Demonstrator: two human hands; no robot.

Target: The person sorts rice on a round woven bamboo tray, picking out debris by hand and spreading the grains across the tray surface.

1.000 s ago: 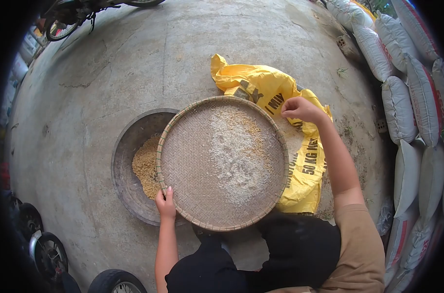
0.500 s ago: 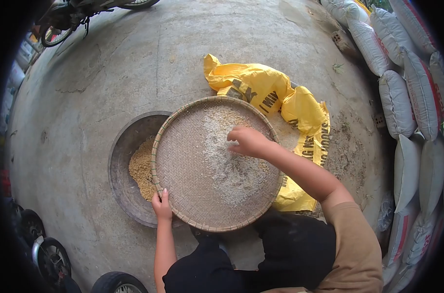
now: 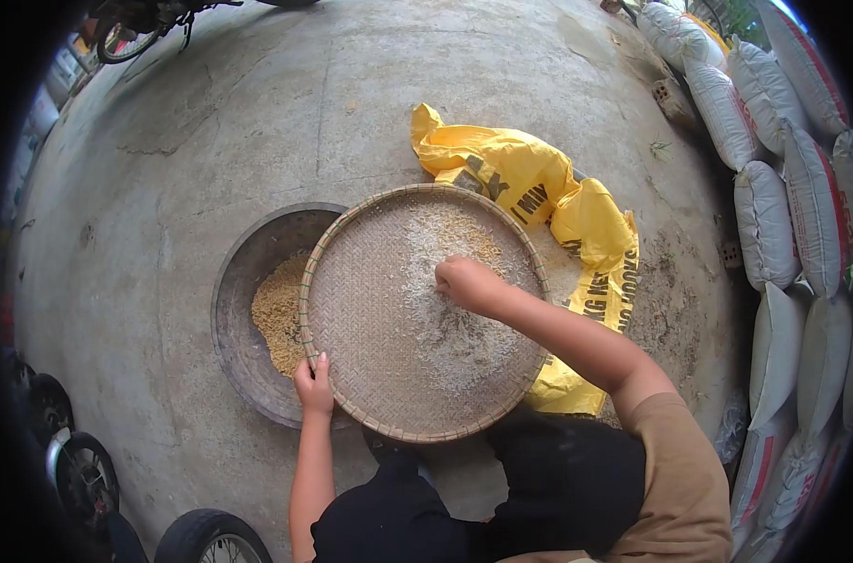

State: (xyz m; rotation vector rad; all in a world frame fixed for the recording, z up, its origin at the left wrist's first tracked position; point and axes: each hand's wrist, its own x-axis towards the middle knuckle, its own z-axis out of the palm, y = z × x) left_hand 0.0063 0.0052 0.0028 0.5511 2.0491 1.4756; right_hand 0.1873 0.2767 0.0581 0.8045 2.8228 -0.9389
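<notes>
A round woven tray (image 3: 356,272) sits in front of a seated person, its near edge above their dark trousers (image 3: 567,479). A broad patch of pale grain (image 3: 464,352) spreads from the tray's far edge through the middle to its near right; golden grain (image 3: 483,244) mingles with it toward the far right edge. The left side of the tray is nearly bare.

The left hand (image 3: 316,387) grips the tray's near left rim, thumb on top. The right hand (image 3: 468,284) is over the pale grain, fingers curled downward; their tips are hidden, so I cannot tell whether they are closed or hold any grain.

The work looks partway along: the 2 colours on the tray remain mixed, while a heap of golden grain (image 3: 278,314) already lies in a basin (image 3: 231,281) under the tray's left edge.

A yellow sack (image 3: 600,235) lies crumpled beyond the far right edge.
</notes>
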